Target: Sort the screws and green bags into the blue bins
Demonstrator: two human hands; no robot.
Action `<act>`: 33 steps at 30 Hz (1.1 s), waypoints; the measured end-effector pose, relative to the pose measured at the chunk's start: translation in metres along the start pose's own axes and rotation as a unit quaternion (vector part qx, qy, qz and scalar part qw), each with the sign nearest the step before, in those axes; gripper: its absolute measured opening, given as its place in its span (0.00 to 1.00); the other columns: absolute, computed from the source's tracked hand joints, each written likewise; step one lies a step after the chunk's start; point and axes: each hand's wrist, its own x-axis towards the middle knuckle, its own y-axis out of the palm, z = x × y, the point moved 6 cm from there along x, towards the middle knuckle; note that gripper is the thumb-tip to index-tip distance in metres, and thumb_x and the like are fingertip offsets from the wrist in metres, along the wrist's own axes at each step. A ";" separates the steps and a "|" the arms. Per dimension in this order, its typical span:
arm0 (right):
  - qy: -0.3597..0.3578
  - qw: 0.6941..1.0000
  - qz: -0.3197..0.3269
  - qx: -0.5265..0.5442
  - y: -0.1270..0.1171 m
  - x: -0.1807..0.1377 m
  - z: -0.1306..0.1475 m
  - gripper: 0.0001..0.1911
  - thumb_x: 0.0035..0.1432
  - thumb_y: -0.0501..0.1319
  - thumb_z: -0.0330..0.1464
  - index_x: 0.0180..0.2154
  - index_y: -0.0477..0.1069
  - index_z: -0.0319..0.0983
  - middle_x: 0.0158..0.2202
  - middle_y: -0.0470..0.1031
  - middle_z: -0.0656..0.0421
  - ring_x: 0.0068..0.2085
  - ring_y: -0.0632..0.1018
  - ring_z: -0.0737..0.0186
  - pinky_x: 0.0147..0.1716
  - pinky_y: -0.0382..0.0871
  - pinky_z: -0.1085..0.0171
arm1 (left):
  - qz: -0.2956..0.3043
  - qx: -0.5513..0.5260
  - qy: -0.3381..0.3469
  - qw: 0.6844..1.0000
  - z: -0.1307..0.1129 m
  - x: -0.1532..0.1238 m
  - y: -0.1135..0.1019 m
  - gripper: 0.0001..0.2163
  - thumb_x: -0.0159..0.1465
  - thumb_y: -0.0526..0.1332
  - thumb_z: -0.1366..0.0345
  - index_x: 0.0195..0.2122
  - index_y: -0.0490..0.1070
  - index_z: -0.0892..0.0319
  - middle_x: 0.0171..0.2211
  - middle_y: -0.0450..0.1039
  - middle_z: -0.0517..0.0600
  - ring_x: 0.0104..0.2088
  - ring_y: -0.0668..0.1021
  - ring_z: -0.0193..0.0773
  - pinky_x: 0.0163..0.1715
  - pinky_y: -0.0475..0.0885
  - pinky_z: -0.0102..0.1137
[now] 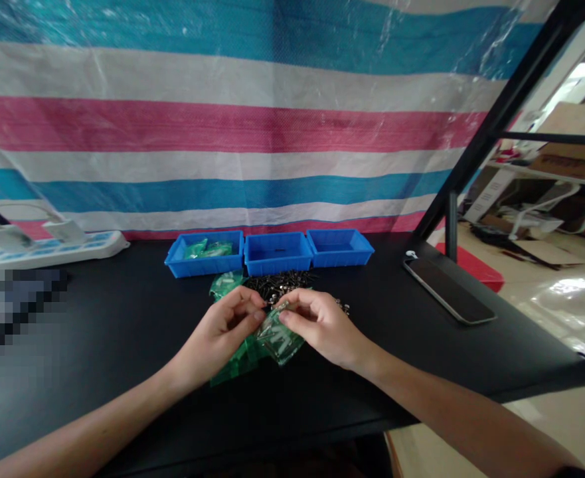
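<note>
My left hand (pixel 225 332) and my right hand (pixel 322 325) meet over the middle of the black table (pixel 123 332). Both pinch the top edge of a small green plastic bag (pixel 279 342) that has small pieces inside. A few more green bags (pixel 232 365) lie flat under my left hand, and another green bag (pixel 225 284) lies just behind it. A heap of small dark screws (pixel 277 284) sits right behind my fingers.
Three blue trays stand in a row at the back: the left tray (pixel 205 255) holds green bags, the middle tray (pixel 277 253) and right tray (pixel 339 247) look bare. A phone (pixel 449 291) lies at the right, a white power strip (pixel 48 249) at the left. A striped tarp hangs behind.
</note>
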 end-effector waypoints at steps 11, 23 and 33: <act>0.000 1.000 -0.011 0.021 -0.002 0.002 -0.003 0.05 0.51 0.59 0.30 0.31 0.71 0.35 0.26 0.72 0.61 0.28 0.72 0.68 0.28 0.64 0.68 | 0.006 0.001 -0.002 1.000 0.001 0.000 0.000 0.06 0.61 0.54 0.63 0.34 0.61 0.60 0.23 0.63 0.43 0.26 0.66 0.29 0.26 0.61 0.24; -0.016 1.000 -0.020 -0.007 -0.005 0.002 -0.003 0.05 0.51 0.59 0.31 0.31 0.70 0.35 0.26 0.72 0.61 0.28 0.71 0.69 0.28 0.63 0.68 | 0.026 0.076 -0.006 0.997 -0.002 0.000 0.004 0.09 0.59 0.54 0.60 0.30 0.66 0.62 0.22 0.63 0.45 0.24 0.66 0.31 0.25 0.61 0.26; -0.026 0.999 0.010 -0.023 -0.001 0.001 0.003 0.04 0.51 0.59 0.28 0.30 0.71 0.35 0.24 0.70 0.62 0.26 0.70 0.70 0.27 0.63 0.69 | 0.040 0.074 -0.023 0.996 -0.004 0.000 0.006 0.11 0.58 0.54 0.59 0.26 0.65 0.62 0.20 0.61 0.45 0.23 0.64 0.31 0.24 0.60 0.26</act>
